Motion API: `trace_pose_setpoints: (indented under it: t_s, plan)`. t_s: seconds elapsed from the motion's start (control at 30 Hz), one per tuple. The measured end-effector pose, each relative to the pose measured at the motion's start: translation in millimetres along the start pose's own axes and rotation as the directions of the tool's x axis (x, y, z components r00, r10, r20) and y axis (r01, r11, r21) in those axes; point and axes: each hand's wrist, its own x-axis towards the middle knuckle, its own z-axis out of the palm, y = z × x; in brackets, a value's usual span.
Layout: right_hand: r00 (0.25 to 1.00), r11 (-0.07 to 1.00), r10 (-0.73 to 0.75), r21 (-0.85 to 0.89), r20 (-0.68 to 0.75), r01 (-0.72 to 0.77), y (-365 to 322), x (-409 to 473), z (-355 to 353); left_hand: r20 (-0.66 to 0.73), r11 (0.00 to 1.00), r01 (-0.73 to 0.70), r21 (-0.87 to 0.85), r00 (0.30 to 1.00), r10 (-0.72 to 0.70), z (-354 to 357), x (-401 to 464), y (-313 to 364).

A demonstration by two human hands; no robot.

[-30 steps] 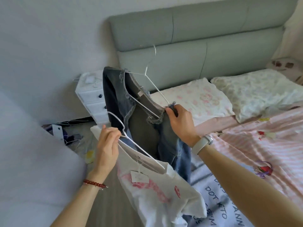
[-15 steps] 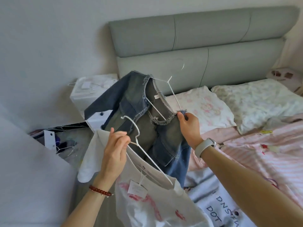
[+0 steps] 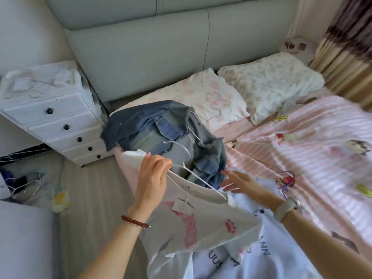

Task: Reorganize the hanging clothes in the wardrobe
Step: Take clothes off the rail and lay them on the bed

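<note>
A blue denim jacket point(image 3: 165, 135) on a white wire hanger point(image 3: 213, 119) lies on the bed's near left corner, by the pillows. In front of it my left hand point(image 3: 153, 176) grips the neck of a second white hanger point(image 3: 197, 178). That hanger carries a white T-shirt point(image 3: 197, 224) with pink prints and a paper tag, held in the air. My right hand point(image 3: 239, 182) hovers with spread fingers just right of the T-shirt's hanger, holding nothing.
A pink striped bedsheet point(image 3: 302, 150) and two pillows point(image 3: 269, 85) fill the right. A white garment with dark lettering point(image 3: 267, 256) lies under the T-shirt. A white drawer unit point(image 3: 54, 117) stands left of the bed. Loose wire hangers point(image 3: 26, 184) clutter the floor.
My right hand has let go of the denim jacket, which dropped from the air onto the bed. The view tilted downward. My left hand still holds the T-shirt's hanger.
</note>
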Motion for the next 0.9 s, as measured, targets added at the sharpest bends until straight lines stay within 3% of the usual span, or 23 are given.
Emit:
trace_pose_setpoints:
  t_s: [0.07,0.17,0.27,0.37,0.5,0.73,0.9]
  plan:
    - [0.993,0.993,-0.112,-0.051,-0.043,0.11,17,-46,17,0.007,0.999,-0.006,0.052,1.0,0.006,6,1,6]
    - [0.951,0.893,-0.293,-0.383,-0.095,0.237,47,-91,41,0.069,0.993,0.035,0.113,0.997,-0.042,12,-9,20]
    - [0.943,0.802,-0.298,-0.576,-0.149,0.162,67,-108,66,0.129,0.979,0.105,0.174,0.983,-0.129,10,-30,32]
    - [0.967,0.833,-0.217,-0.542,-0.134,0.112,73,-113,91,0.16,0.957,0.142,0.254,0.969,-0.187,-6,-50,37]
    - [0.971,0.825,-0.241,-0.529,-0.007,0.201,62,-116,123,0.141,0.886,0.173,0.43,0.957,-0.255,-44,-78,40]
    - [0.888,0.795,-0.452,-0.412,0.089,0.445,-12,-154,165,-0.165,0.838,0.342,0.425,0.94,-0.3,-143,-100,44]
    - [0.826,0.762,-0.535,-0.32,0.179,0.563,-62,-191,168,-0.357,0.854,0.326,0.407,0.917,-0.18,-200,-95,77]
